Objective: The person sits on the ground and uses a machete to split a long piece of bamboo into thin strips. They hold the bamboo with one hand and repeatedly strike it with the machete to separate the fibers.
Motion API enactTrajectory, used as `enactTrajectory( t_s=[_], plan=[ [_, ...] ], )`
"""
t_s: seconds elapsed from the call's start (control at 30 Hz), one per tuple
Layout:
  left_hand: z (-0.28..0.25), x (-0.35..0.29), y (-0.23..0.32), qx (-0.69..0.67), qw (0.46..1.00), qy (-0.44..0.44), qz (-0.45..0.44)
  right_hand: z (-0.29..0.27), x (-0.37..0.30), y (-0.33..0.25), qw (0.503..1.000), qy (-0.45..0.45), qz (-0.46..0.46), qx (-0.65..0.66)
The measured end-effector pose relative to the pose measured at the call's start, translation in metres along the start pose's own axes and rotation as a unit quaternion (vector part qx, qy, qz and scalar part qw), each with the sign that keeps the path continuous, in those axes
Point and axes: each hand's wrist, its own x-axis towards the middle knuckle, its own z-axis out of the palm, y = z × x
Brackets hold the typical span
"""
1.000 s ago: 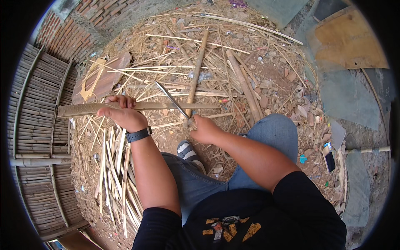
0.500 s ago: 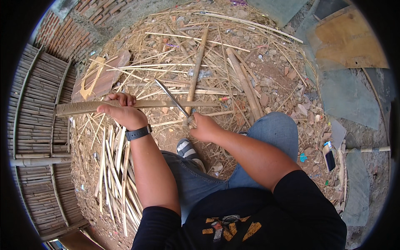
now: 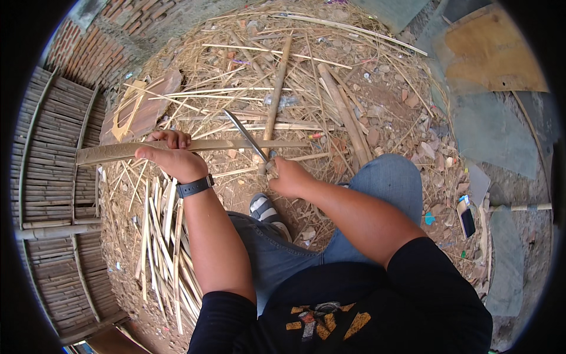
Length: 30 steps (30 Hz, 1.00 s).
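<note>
Scene: person seated on ground littered with split bamboo, working a slat with a knife.
Left hand: the left hand was clenched around the slat near its middle, holding it level across the body, one end reaching left toward a bamboo fence.
Right hand: the right hand gripped the knife's handle, the blade angled up and left, its edge meeting the slat just right of the left-hand fingers.
Surroundings: strips lay piled beside the left knee; poles lay among the chaff beyond; a shoe showed between the arms; a phone sat on the dirt at right.
Risk: judging by the blade's angle, a slip along the grain could carry the edge into the left fingers, which sat near the cut; a sudden split could also jerk the slat loose.
Change: against the frame a second before, the slat sat slightly lower and closer to the body, and the blade stayed at much the same slant; both grips were unchanged.
</note>
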Motion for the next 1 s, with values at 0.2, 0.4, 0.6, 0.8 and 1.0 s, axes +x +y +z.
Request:
enactTrajectory(
  t_s=[0.2,0.4,0.6,0.8,1.0],
  plan=[
    [0.005,-0.003,-0.008,0.103,0.995,-0.002,0.011,-0.003,-0.001,-0.003,1.000,0.001,0.013,0.011],
    [0.007,-0.007,-0.011,0.029,1.000,0.002,-0.002,-0.004,0.000,0.001,0.999,0.032,0.016,0.010],
    [0.010,-0.012,-0.006,-0.017,0.999,-0.030,0.033,-0.025,-0.005,-0.013,1.000,-0.017,0.023,0.004],
    [0.006,-0.013,-0.012,-0.019,0.998,-0.058,0.032,-0.020,-0.002,-0.009,0.999,-0.010,0.031,0.022],
    [0.008,-0.012,-0.015,-0.027,0.997,-0.055,0.042,-0.010,0.004,0.001,0.998,0.060,-0.029,0.015]
  ],
)
